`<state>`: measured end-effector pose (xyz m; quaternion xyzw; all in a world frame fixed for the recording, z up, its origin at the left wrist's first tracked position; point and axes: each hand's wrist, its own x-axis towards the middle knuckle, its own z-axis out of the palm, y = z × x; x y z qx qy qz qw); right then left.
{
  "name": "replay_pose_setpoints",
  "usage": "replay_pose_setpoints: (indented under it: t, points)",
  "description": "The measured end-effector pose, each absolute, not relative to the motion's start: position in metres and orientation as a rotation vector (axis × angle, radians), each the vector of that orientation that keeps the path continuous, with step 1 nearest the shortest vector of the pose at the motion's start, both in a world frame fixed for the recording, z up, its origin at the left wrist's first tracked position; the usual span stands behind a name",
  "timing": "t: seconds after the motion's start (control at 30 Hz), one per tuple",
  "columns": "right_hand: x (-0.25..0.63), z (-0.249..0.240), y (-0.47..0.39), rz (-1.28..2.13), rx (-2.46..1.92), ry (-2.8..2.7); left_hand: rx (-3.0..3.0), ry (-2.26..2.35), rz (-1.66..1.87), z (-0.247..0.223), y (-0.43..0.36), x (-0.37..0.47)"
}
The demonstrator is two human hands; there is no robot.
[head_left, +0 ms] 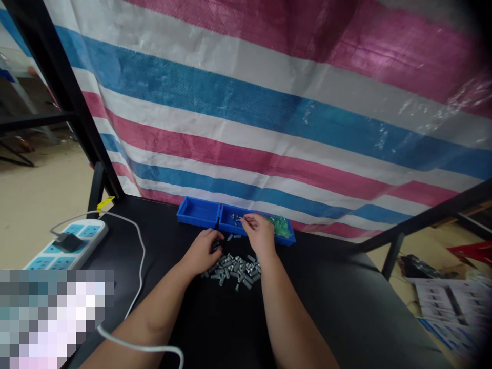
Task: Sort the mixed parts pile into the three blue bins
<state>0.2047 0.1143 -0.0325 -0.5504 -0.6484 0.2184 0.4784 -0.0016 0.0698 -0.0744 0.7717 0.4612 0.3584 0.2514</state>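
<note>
A pile of small metal parts (pixel 236 270) lies on the black table, some grey and cylindrical, some shiny. At its left edge is my left hand (pixel 203 251), fingers curled near a few loose parts; what they hold, if anything, is hidden. My right hand (pixel 259 230) is over the middle blue bin (pixel 226 225), fingertips pinched on a small shiny metal part (pixel 242 218). A few small shiny parts lie inside that bin. To its left stands another blue bin (pixel 199 211) with nothing visible in it. Green translucent material (pixel 282 226) fills the bin's right end.
A white power strip (pixel 82 241) with a black plug and a white cable (pixel 143 251) lies on the left of the black table (pixel 326 287). Striped sheeting (pixel 230 128) hangs behind on a black frame. Papers (pixel 442 302) and boxes are beyond the right edge.
</note>
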Motion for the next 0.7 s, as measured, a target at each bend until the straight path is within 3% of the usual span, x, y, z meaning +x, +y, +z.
replay_pose_setpoints:
  t: [0.17, 0.33, 0.7]
  points:
    - [0.213, -0.016, 0.107, 0.464, -1.455, -1.668, 2.091, 1.248, 0.994, -0.075, 0.07, -0.002]
    - [0.22, -0.003, 0.09, 0.773, -1.472, -1.99, 2.085, 1.242, 0.987, -0.076, 0.07, -0.002]
    - [0.202, -0.025, 0.089, 0.905, -1.581, -2.398, 2.104, 1.238, 0.966, -0.077, 0.071, -0.002]
